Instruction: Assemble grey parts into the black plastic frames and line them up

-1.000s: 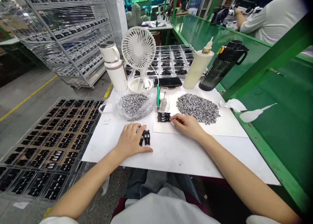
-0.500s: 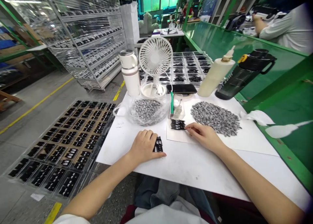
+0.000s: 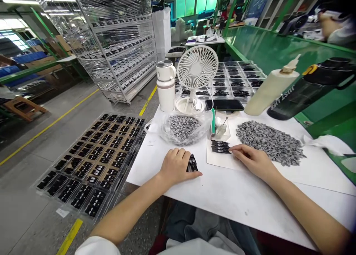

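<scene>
On the white tabletop, my left hand curls over a small group of black plastic parts with pale inserts, thumb stretched along their near side. Its fingers partly hide them. My right hand is closed in a pinch at the right end of a row of similar black parts, which lies on a white sheet. Beyond my left hand sits a clear plastic bag of small grey pieces. A loose heap of the same grey pieces spreads to the right of the row.
A white fan, white flask, phone, cream squeeze bottle and dark drinking bottle line the back. A small clear box holds tools. Trays of black parts lie on the floor at left; a wrapped rack stands behind.
The view has swung left, so everything appears farther right. Against the table, both hands stay nearly where they were, by the same black parts.
</scene>
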The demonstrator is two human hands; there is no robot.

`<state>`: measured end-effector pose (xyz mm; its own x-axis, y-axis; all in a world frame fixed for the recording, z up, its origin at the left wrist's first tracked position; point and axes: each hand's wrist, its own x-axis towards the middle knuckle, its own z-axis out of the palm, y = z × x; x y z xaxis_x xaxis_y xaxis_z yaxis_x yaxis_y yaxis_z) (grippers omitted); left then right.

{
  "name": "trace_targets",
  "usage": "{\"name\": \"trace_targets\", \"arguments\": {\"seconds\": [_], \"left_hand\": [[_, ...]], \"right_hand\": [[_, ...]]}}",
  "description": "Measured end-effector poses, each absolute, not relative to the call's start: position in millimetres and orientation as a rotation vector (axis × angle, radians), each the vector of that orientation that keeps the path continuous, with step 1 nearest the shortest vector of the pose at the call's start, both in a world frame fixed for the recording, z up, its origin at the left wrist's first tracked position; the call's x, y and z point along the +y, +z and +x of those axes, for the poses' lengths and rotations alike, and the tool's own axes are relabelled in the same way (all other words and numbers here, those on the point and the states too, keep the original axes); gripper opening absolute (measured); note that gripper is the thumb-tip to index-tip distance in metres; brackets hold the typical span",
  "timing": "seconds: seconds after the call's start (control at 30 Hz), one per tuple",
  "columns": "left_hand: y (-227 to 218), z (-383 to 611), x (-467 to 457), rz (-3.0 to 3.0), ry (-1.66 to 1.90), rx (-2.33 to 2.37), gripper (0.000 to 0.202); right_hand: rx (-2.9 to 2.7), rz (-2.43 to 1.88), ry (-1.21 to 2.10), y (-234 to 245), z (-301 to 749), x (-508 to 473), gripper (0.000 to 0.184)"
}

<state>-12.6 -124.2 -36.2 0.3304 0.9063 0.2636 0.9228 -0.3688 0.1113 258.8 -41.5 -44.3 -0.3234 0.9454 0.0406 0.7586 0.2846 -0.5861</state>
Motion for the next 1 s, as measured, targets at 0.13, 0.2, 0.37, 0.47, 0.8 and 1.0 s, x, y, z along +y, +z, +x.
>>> {"name": "trace_targets", "arguments": {"seconds": [0.13, 0.2, 0.37, 0.47, 0.8, 1.0], "left_hand": [[-32, -3, -118, -2.565, -0.418, -1.659, 0.063], [-30, 4, -112, -2.551, -0.407, -1.639, 0.061], [-31, 27, -95, -2.417, -0.42, -1.719, 0.057], [-36, 37, -91, -2.374, -0.434, -1.781, 0.059], [-31, 27, -114, -2.502, -0.686, -1.781, 0.07], [-38, -72, -158, -2.01, -1.191, -2.008, 0.02]], "right_hand": [[-2.164, -1.516, 0.685, -40, 256, -45, 0.025], [-2.141, -1.515, 0.663, -40, 256, -46, 0.025], [-2.106, -1.43, 0.451, -40, 257, -48, 0.023], [-2.211, -1.294, 0.333, -40, 255, -49, 0.024], [-2.404, -1.246, 0.184, -46, 247, -51, 0.04], [-2.357, -1.208, 0.257, -44, 255, -51, 0.033]]}}
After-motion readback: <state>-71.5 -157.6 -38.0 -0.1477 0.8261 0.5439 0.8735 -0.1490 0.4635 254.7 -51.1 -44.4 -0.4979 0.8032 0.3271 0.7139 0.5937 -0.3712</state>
